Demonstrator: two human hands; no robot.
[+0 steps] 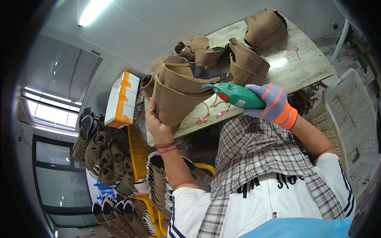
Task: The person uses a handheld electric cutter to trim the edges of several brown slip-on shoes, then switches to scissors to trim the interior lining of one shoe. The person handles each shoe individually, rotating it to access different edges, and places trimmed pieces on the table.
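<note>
My bare left hand (159, 129) is closed on the lower left side of a brown shoe upper (176, 93), tilted up at the table's near edge. The upper has a meshed lining and a dark strip at its opening; more layers seem nested in it. A grey and orange glove covers my right hand (274, 104). That hand grips a green hand-held power tool (239, 95) with a red button. The tool's narrow bluish tip lies at the upper's right rim; whether it touches cannot be made out. Beads and a red string circle my left wrist.
Stacked brown uppers (265, 29) and others (247, 62) stand on the pale table (301, 59), with red scraps (223, 113) near its edge. A white plastic basket (355, 115) is at the right. An orange and white case (122, 99) and yellow crates (137, 152) with uppers stand left.
</note>
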